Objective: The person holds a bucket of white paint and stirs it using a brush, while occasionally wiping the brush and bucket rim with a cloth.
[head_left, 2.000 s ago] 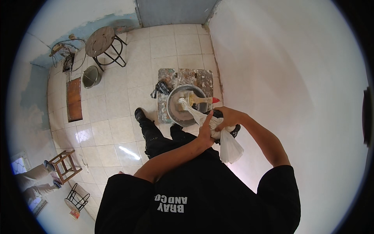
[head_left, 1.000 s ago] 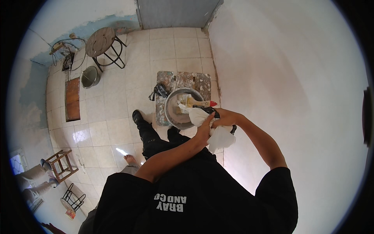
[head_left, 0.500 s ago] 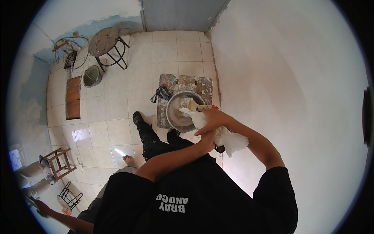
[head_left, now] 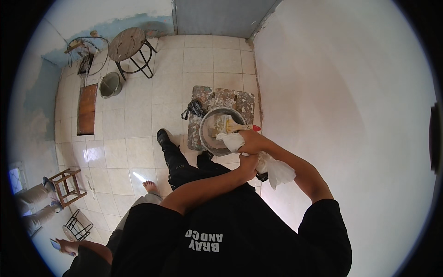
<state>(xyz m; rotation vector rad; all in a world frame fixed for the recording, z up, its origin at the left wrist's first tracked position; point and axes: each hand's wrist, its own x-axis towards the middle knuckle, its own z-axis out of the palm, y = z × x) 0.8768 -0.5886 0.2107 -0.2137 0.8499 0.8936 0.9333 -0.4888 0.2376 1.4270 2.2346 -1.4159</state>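
Note:
My right hand [head_left: 251, 142] is closed on a white plastic bag [head_left: 279, 170], gripping its upper part at the right edge of a grey basin [head_left: 204, 141]. My left hand [head_left: 248, 164] is wrapped round the bag just below it; some black plastic shows under that hand. The bag's twisted white end hangs over the basin, which holds pale grey material. A wide paintbrush [head_left: 242, 127] with a red tip on its handle lies across the basin. The basin stands on a paint-splattered low stand [head_left: 244, 104], with a crumpled black plastic bag [head_left: 194, 108] at its left.
A round stool [head_left: 125, 44] and a bucket [head_left: 110, 85] stand upper left. Someone's legs [head_left: 34, 198] are by a wooden stool [head_left: 67, 187]; a metal stool [head_left: 76, 226] lies near. Another person [head_left: 92, 254] is close on my left, holding a small flat object. A white wall is at my right.
My right hand has moved left along the bag, toward the basin, and my left hand has shifted down beneath it. The person at lower left has moved into view with the flat object in hand.

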